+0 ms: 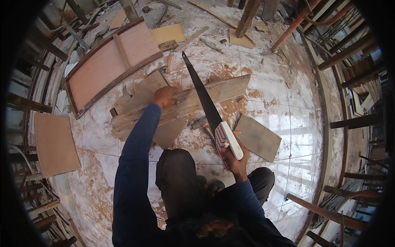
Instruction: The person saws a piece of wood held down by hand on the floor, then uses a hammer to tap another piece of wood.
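Observation:
My right hand [237, 161] is wrapped round the white and red handle of a handsaw [202, 94]. The dark blade points up and away, passing over a weathered wooden plank [190, 100]; whether its teeth touch the wood I cannot tell. Fingers curled, my left hand [165, 97] grips the plank left of the blade. Flat pieces of brown board [170, 132] lie partly under the plank. Close to the saw handle is a hammer [199, 123], partly hidden by the saw. A rectangular brown board [259, 138] lies to the right of my right hand.
A framed pinkish panel [111, 64] lies far left, with a loose brown sheet [57, 144] nearer. Yellowish board [168, 33] and wood scraps are at the back. Wooden posts [248, 18] and a reddish pole [296, 25] stand farther off. The tiled floor [302, 123] is dusty.

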Available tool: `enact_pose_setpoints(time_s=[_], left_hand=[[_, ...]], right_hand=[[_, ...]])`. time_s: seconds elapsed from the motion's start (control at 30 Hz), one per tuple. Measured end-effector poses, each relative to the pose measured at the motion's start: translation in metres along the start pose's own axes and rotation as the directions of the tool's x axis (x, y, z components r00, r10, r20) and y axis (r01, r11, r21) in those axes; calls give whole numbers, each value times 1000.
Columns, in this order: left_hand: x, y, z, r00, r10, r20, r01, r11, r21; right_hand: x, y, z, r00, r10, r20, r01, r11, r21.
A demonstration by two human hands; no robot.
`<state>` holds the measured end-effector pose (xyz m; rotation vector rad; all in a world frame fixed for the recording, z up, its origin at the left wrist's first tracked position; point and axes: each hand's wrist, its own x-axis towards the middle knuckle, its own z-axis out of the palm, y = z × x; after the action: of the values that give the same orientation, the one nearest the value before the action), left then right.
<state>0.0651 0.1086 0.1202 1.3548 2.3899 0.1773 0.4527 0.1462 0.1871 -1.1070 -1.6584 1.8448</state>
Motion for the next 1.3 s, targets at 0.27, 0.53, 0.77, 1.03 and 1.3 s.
enact_pose_setpoints(time_s=[0.27,0.53,0.77,1.03,1.3], left_hand=[[-56,17,37,932,114,-344,-19,963,268],[-92,-36,107,982,-129,-137,132,991,15],[-61,-82,96,972,-166,-169,184,978,97],[-55,-77,90,942,-332,-49,333,942,25],[-70,-53,102,915,-351,-198,352,936,-31]], right_hand=[[1,10,-9,965,-262,-22,262,965,-8],[14,71,15,996,-49,81,58,991,-117],[19,84,23,993,-84,82,94,988,-125],[22,78,26,996,-46,81,63,975,-212],[20,59,39,986,-140,87,159,947,-281]])
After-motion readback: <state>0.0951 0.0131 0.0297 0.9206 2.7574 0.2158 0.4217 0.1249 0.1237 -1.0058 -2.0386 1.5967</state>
